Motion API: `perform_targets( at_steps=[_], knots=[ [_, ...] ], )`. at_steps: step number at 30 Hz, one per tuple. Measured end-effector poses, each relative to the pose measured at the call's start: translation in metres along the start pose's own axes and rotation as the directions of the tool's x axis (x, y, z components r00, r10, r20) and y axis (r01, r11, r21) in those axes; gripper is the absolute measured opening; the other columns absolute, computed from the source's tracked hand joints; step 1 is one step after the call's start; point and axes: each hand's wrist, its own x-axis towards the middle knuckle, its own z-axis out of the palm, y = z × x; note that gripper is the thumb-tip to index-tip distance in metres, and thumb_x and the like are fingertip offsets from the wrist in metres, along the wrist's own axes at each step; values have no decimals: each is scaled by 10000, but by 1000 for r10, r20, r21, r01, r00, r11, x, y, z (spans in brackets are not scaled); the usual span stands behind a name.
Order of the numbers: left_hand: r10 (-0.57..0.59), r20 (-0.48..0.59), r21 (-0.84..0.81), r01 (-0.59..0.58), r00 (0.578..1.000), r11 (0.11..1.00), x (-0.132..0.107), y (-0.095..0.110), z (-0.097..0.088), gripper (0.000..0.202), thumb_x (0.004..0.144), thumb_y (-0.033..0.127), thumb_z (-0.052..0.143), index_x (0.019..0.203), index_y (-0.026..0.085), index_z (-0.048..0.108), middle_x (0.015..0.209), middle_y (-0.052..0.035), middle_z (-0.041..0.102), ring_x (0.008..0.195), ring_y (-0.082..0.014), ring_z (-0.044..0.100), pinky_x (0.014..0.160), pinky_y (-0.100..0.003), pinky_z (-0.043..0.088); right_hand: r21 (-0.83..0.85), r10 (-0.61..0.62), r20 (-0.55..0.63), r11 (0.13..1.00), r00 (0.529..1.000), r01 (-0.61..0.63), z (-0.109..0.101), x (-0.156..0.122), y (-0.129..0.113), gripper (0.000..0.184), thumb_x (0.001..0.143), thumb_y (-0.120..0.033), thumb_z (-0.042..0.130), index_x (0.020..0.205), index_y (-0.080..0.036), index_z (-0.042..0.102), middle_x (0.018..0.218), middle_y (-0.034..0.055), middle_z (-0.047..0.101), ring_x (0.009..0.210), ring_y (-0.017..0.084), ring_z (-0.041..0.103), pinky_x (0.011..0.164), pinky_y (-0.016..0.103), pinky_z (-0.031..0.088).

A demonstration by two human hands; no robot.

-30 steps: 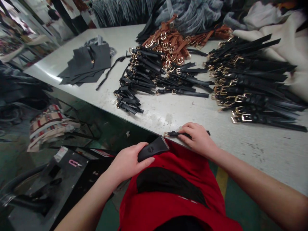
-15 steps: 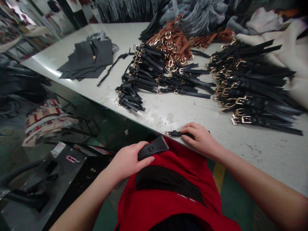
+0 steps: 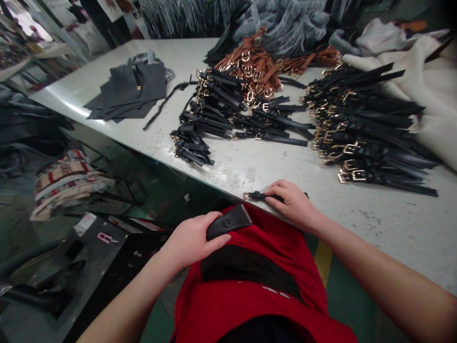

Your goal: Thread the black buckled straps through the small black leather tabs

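Observation:
My left hand [image 3: 193, 238] is wrapped round black hair clippers [image 3: 230, 222], held over my red apron [image 3: 264, 238] just off the table edge. The metal blade end of the clippers points right and slightly up. At the table's front edge my right hand [image 3: 291, 202] grips a black buckle strap [image 3: 255, 196] that lies on the tabletop. Its gold buckle sticks out on the left, and a bit of its tail shows past the hand on the right; the middle is hidden under my fingers. The clippers and the strap are apart.
On the white table [image 3: 235, 166] lie piles of black buckle straps [image 3: 210, 105], with another large pile [image 3: 371, 124] at right. Brown straps [image 3: 250, 66] are heaped behind. Dark flat sheets [image 3: 132, 90] are stacked at left. A black sewing-type machine [image 3: 85, 267] stands at lower left.
The view has shifted slightly, so the table's contents sit a little further left. Both hands keep their holds on the clippers and the strap, with hardly any movement.

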Motion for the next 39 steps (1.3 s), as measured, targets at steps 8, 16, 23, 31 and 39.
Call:
perform_targets(
  at_steps=[8, 16, 23, 31, 39],
  knots=[
    [-4, -7, -12, 4, 1000, 1000, -2, -3, 2, 459, 792, 536, 403, 1136, 242, 477, 997, -42, 624, 875, -209, 586, 735, -304, 445, -4, 22, -25, 1000, 999, -23, 2, -2, 1, 171, 799, -288, 496, 855, -204, 633, 875, 64, 581, 840, 188, 526, 765, 332, 405],
    [-15, -8, -15, 15, 1000, 1000, -3, -5, 5, 458, 787, 537, 408, 1132, 243, 479, 996, -44, 625, 874, -212, 587, 741, -307, 443, 2, 10, -29, 1000, 1000, -9, 3, -1, 2, 177, 797, -296, 509, 876, -203, 636, 883, 68, 586, 841, 192, 531, 767, 346, 419],
    [-7, -7, -22, 7, 1000, 1000, -5, -6, 7, 467, 785, 539, 413, 1134, 238, 482, 1003, -46, 631, 876, -212, 591, 737, -304, 442, 30, -32, -27, 999, 999, 33, 3, -2, 2, 197, 815, -260, 470, 909, -205, 633, 908, 65, 588, 848, 178, 535, 773, 333, 421],
    [-1, -3, -22, 1, 1000, 1000, -4, -4, 8, 472, 782, 539, 418, 1138, 238, 488, 1004, -44, 632, 867, -208, 592, 728, -301, 445, 5, 1, -54, 1000, 999, 0, 4, -1, -1, 199, 816, -287, 467, 859, -198, 640, 859, 68, 591, 823, 185, 535, 756, 337, 417],
    [0, -14, -23, 0, 1000, 1000, -5, -4, 9, 471, 783, 544, 414, 1139, 244, 484, 998, -43, 631, 867, -208, 591, 735, -302, 442, -20, -15, -77, 1000, 997, 14, 6, -2, 2, 176, 797, -298, 505, 864, -207, 639, 859, 70, 588, 823, 195, 533, 747, 350, 423]
  ],
)
